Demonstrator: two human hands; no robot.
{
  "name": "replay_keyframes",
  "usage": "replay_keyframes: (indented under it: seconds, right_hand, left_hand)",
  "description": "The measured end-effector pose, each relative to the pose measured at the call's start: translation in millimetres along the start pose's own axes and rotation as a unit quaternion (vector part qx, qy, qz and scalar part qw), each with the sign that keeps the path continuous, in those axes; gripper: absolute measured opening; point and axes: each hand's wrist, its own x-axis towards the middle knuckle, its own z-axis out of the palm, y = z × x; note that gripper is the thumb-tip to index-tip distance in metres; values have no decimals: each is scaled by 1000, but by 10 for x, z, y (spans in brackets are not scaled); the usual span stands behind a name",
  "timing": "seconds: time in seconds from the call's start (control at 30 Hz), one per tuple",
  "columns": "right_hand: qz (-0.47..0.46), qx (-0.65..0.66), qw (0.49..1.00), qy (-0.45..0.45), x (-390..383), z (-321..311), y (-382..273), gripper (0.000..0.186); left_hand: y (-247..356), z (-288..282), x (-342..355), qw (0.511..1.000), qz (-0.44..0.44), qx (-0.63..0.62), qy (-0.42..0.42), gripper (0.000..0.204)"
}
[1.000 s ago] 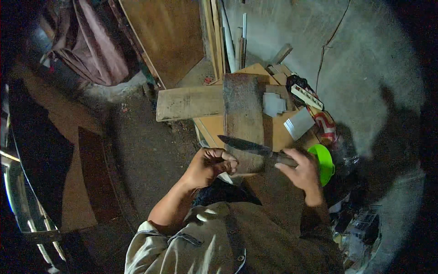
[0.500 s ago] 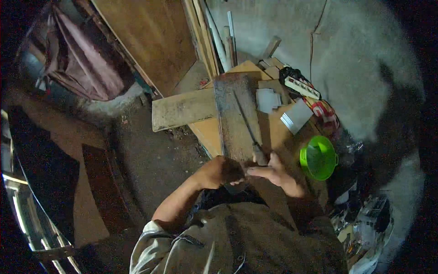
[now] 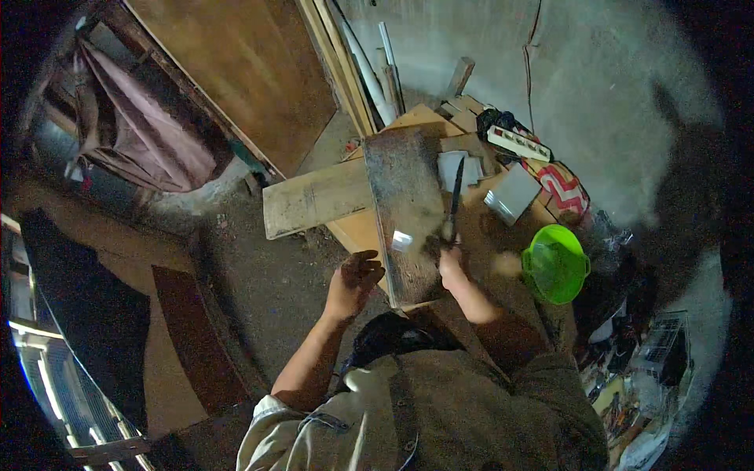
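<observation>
My right hand [image 3: 450,263] is closed around the handle of a knife [image 3: 455,196], its long dark blade pointing away from me over the right side of a worn wooden board [image 3: 400,184]. On that board lies a small shiny whitish piece [image 3: 401,240]; its kind I cannot make out. My left hand [image 3: 353,284] hovers by the board's near left edge, with fingers loosely bent and apart and nothing visible in them. Past the knife are flat pale sheets [image 3: 471,170] and a larger shiny grey sheet [image 3: 514,192].
A bright green plastic basin [image 3: 556,265] stands at the right. Behind the sheets are a white power strip [image 3: 518,144] and a red-and-white patterned cloth [image 3: 564,191]. Another plank [image 3: 314,196] juts left. Boards and pipes lean against the wall. Clutter [image 3: 640,385] fills the lower right.
My hands, close together before, have moved apart. My right hand has taken hold of the knife that lay on the board and swung it rightward. The small shiny piece now shows on the board.
</observation>
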Motion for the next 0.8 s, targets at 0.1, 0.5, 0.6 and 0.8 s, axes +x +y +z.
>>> replay_keyframes:
  seconds: [0.1, 0.5, 0.6, 0.8]
  right_hand:
    - [29, -182, 983, 24, -233, 49, -382, 67]
    - [-38, -491, 870, 24, -187, -1479, -13, 77]
    - [-75, -426, 899, 68, -85, -1682, 530, 97]
    - [-133, -396, 905, 78, 246, -2403, 1363, 87]
  left_hand:
    - [-109, -113, -137, 999, 2, -42, 2, 33]
    - [-345, -408, -414, 998, -29, -61, 18, 39]
    - [-150, -304, -370, 997, -69, -44, 3, 40]
    - [-182, -169, -216, 993, -61, -92, -45, 36]
